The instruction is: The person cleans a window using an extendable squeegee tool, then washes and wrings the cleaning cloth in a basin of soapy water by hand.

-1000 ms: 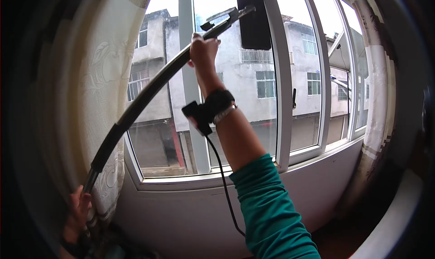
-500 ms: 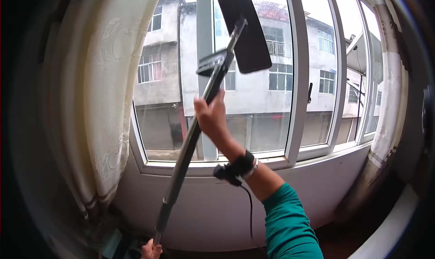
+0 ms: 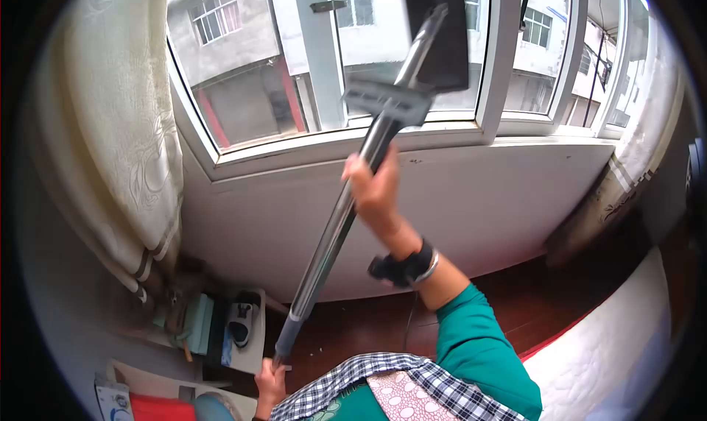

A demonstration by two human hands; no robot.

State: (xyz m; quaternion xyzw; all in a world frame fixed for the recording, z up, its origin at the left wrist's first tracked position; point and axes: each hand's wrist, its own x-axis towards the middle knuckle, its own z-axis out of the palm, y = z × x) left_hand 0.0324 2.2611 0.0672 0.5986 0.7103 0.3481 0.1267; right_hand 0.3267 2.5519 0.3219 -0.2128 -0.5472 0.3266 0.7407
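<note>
A flat mop (image 3: 324, 253) with a long metal pole slants up from lower left toward the window. Its dark rectangular head (image 3: 451, 57) is in front of the lower part of the glass; whether it touches the pane I cannot tell. A grey scraper block (image 3: 390, 101) sits on the pole below the head. My right hand (image 3: 375, 193) is wrapped round the middle of the pole, with a black band on the wrist. Near the bottom end, my left hand (image 3: 271, 383) is closed round the pole.
The white window frame (image 3: 339, 145) stands above a pale wall. Curtains (image 3: 140, 126) hang on both sides. At lower left a small shelf (image 3: 254, 347) holds a shoe (image 3: 241, 324) and other items. A white bed edge (image 3: 611, 347) lies at right over the red-brown floor.
My view has tilted down, bringing the floor, shelf and bed into sight. The mop head has come down to the lower part of the window, and both hands keep their hold.
</note>
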